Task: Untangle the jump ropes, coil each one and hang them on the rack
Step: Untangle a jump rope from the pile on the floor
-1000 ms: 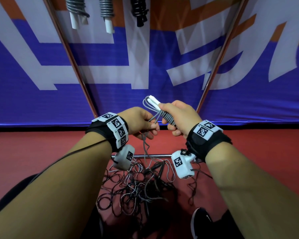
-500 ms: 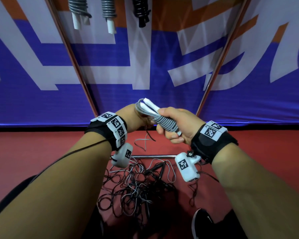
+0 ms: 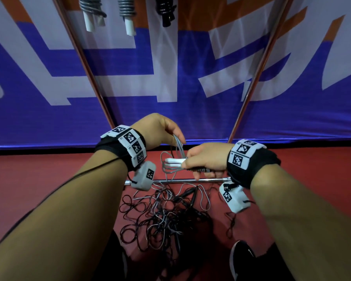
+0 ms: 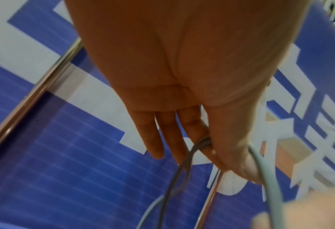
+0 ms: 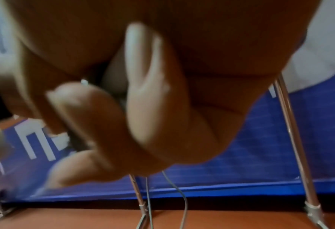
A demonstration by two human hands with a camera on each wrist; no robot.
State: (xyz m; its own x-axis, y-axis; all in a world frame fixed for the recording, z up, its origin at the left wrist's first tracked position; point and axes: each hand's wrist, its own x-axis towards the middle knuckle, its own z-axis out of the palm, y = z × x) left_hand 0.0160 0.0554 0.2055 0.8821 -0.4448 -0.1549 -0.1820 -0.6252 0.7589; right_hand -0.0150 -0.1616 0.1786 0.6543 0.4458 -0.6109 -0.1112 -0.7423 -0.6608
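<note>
Holding grey rope (image 3: 175,157): both grips closed | tangled ropes (image 3: 160,218) below | rack bar (image 3: 176,181) between

Both forearms extended forward, wrists banded. Left hand (image 3: 158,130) raised slightly, 3 fingers (image 4: 154,136) straight, thumb and forefinger pinching. Right hand (image 3: 206,159) lower, fingers curled in a tight grip.

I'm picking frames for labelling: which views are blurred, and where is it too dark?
Head view: sharp on both hands, but the tangled ropes on the floor lie in shadow. Left wrist view: mildly blurred. Right wrist view: heavily smeared, right hand soft.
</note>
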